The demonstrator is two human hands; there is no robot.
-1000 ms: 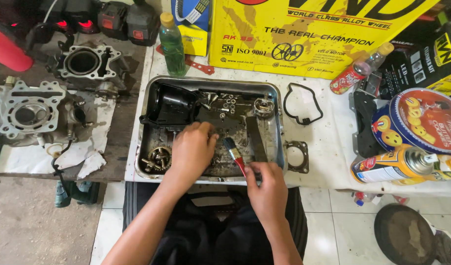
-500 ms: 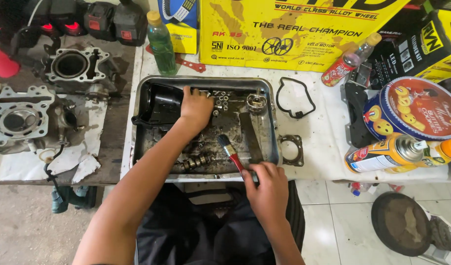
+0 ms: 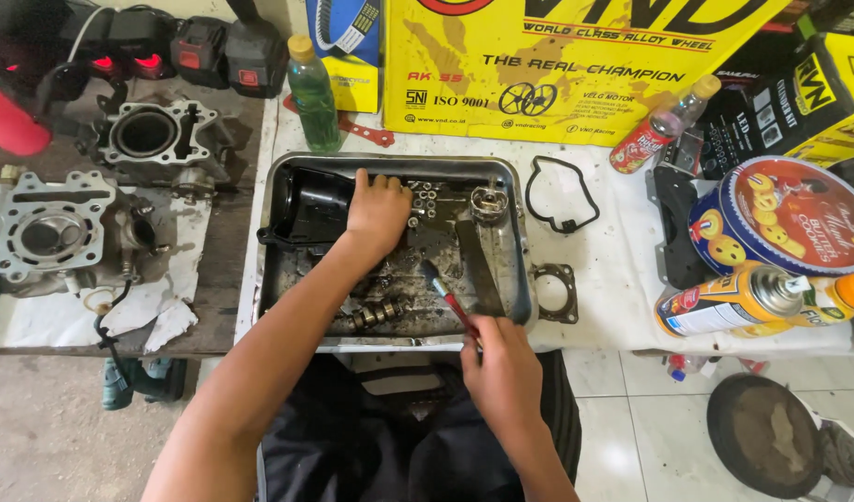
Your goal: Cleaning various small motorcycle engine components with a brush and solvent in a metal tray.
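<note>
A dirty metal tray (image 3: 524, 279) sits in front of me with oily engine parts in it. My left hand (image 3: 377, 212) reaches to the tray's far side, palm down over small bolts and parts next to a black plastic cover (image 3: 308, 204); what its fingers grip is hidden. My right hand (image 3: 503, 368) is at the tray's near edge, shut on a red-handled brush (image 3: 445, 294) whose bristles point into the tray. A camshaft (image 3: 378, 312) lies near the front, a piston (image 3: 489, 202) at the far right, and a long dark blade-like part (image 3: 478, 270) beside the brush.
Two engine cylinder blocks (image 3: 148, 137) (image 3: 47, 232) stand at the left. A green bottle (image 3: 313, 93) and a yellow box (image 3: 575, 65) are behind the tray. A black gasket (image 3: 559, 195), a round biscuit tin (image 3: 787, 216), a spray can (image 3: 738, 299) and a small bottle (image 3: 664, 125) lie at the right.
My left hand has moved from the tray's middle to its far side beside the black cover. My right hand stays at the near edge holding the brush.
</note>
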